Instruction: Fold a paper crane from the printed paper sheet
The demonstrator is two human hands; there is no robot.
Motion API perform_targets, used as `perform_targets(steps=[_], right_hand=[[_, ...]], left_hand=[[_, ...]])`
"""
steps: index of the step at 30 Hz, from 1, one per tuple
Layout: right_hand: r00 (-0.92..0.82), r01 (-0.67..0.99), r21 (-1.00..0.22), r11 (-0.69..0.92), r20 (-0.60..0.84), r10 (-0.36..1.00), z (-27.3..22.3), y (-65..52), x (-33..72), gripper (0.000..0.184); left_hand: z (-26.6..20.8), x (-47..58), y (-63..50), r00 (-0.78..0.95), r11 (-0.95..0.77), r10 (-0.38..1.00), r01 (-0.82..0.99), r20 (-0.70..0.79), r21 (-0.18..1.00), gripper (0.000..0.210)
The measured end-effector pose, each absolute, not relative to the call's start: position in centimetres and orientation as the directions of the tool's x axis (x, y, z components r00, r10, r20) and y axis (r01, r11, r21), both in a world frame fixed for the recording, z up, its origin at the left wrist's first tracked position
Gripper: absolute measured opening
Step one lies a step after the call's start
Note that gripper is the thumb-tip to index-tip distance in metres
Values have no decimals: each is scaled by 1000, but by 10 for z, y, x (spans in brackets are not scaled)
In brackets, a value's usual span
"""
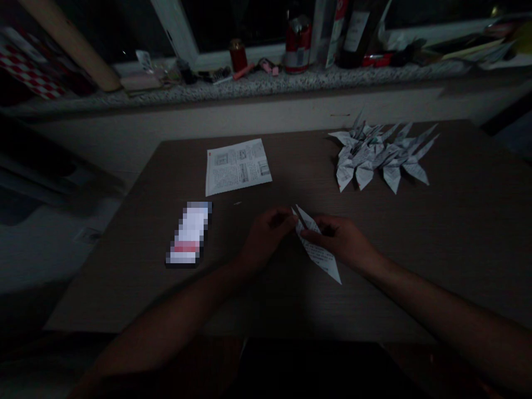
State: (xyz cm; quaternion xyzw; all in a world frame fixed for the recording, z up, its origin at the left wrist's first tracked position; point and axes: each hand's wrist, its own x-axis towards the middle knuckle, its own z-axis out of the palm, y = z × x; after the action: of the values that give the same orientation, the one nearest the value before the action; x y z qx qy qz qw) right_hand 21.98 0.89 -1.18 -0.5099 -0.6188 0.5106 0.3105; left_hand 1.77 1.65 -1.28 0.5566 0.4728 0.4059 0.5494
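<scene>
Between my two hands is a folded piece of printed paper (320,256), a narrow diamond shape with a slit at its upper end. My left hand (270,230) pinches its left edge near the top. With the thumb across its face, my right hand (338,238) grips the paper from the right side. The lower point of the paper hangs free toward me. Some fingers of both hands are hidden behind the paper or in shadow. Beyond my right hand lies a cluster of folded paper cranes (374,155) made from similar printed paper.
A flat printed sheet (236,166) lies at the back left of the table (137,277). A lit phone (189,235), its screen blurred, lies left of my hands. Behind, a stone windowsill (166,94) holds a red can (298,47), a dark bottle (355,36) and small clutter.
</scene>
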Motion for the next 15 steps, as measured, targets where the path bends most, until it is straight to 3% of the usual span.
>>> perform_targets(steps=[9, 15], right_hand=[[-315, 231, -969, -91, -163, 935, -10, 7, 221, 38], [-296, 309, -951, -3, -99, 950, -12, 7, 222, 34]], left_hand=[[-12, 15, 19, 308, 48, 950, 27, -54, 998, 26], [-13, 15, 19, 298, 31, 954, 19, -35, 999, 22]])
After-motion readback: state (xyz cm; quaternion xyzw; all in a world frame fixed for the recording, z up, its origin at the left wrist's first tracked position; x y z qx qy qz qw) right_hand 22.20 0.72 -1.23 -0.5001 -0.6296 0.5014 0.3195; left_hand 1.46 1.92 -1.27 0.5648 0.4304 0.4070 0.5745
